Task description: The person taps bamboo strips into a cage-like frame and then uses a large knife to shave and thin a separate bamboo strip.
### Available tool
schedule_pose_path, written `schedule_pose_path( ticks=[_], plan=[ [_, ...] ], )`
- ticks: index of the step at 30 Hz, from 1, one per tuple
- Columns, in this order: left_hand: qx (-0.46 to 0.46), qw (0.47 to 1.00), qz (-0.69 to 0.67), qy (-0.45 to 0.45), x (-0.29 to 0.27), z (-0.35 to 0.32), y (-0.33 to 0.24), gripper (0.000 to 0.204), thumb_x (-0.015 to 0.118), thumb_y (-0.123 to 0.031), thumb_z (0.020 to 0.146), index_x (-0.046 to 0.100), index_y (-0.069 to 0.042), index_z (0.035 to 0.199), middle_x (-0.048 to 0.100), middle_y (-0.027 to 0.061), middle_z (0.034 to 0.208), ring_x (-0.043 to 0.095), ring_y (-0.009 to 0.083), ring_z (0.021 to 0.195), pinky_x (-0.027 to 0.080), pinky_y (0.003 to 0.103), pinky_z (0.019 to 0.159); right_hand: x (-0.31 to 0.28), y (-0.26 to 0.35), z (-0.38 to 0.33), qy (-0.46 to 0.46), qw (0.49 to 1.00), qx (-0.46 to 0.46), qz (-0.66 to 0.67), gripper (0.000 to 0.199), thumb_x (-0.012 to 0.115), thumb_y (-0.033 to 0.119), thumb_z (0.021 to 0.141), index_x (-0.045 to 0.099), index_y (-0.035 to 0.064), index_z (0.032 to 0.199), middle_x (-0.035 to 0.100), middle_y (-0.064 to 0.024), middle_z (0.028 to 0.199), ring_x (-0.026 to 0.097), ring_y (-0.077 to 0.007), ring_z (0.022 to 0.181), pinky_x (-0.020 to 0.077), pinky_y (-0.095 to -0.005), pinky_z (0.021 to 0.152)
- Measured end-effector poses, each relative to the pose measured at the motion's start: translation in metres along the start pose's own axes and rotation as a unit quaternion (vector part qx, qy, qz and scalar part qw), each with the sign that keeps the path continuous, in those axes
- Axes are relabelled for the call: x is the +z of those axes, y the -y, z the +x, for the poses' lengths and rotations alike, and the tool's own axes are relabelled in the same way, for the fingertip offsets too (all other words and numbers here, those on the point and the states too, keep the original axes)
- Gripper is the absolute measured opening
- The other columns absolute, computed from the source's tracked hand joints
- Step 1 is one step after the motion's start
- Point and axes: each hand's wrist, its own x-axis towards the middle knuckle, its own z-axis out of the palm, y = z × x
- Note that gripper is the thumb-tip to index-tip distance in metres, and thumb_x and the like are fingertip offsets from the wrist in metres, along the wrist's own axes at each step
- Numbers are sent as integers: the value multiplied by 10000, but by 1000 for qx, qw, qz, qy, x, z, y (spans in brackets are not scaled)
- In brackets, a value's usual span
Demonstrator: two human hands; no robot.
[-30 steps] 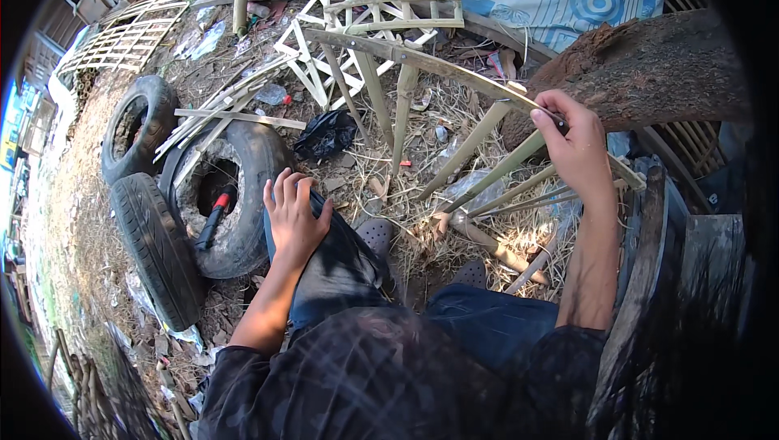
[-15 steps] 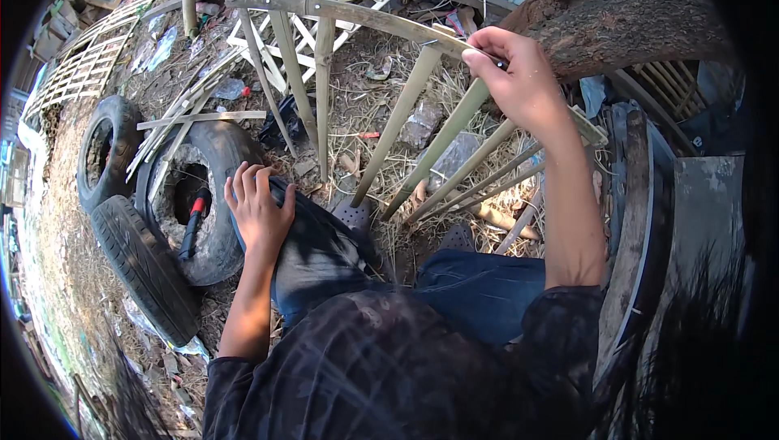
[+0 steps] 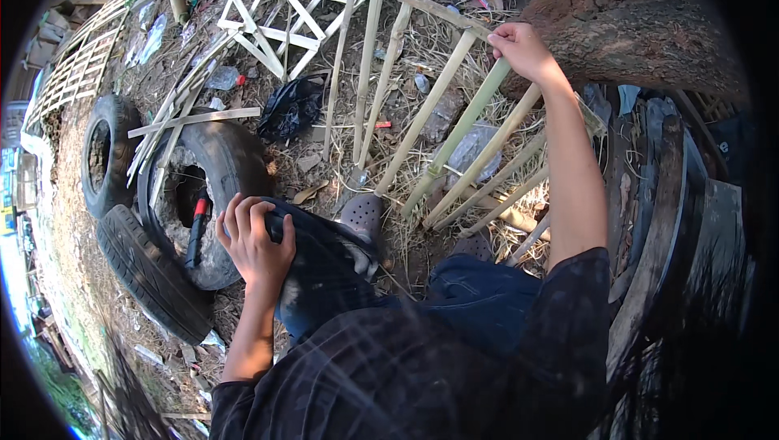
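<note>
Fingers of my right hand are closed on the right part of a bamboo rack's top rail. Several pale and greenish bamboo slats hang from this rail and reach toward the ground between my feet. The rail's right end is hidden behind the hand. On my left knee rests my left hand, empty, its fingers apart. Beside it lies an upright-stacked tyre with a tool that has a red and black handle in its hole.
Two more tyres lean at the left. Loose bamboo strips lie across the tyres. A pale lattice frame stands beyond the rack, near a black plastic bag. A thick tree trunk and old planks are on the right.
The rack's rail has dropped farther from my head, and its left end has swung to the right. My right hand has moved with it. My left hand stays on the knee.
</note>
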Motion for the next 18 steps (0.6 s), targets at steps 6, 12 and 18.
schedule_pose_path(
  ticks=[6, 12, 18],
  plan=[
    [-3, 1000, -9, 22, 2, 13, -8, 275, 742, -210, 695, 582, -136, 905, 579, 53, 1051, 495, 272, 1188, 276, 468, 1029, 17, -86, 59, -20, 999, 25, 16, 214, 611, 198, 880, 654, -6, 832, 647, -59, 708, 588, -140, 649, 462, -315, 639],
    [-4, 999, -22, 42, 11, 17, -14, 259, 766, -171, 633, 596, -129, 823, 587, 40, 996, 506, 280, 1167, 291, 482, 1010, 33, -152, 87, -24, 983, 95, -154, 240, 579, 237, 881, 650, 8, 901, 671, -170, 794, 660, -328, 774, 495, -406, 738],
    [10, 999, -25, 43, 11, 21, -21, 223, 764, -223, 659, 617, -162, 815, 595, 0, 984, 527, 245, 1138, 291, 463, 1000, 53, -137, 70, -21, 953, 126, -277, 273, 572, 231, 869, 599, 38, 1060, 645, -238, 1021, 597, -434, 1006, 471, -500, 875]
  ],
)
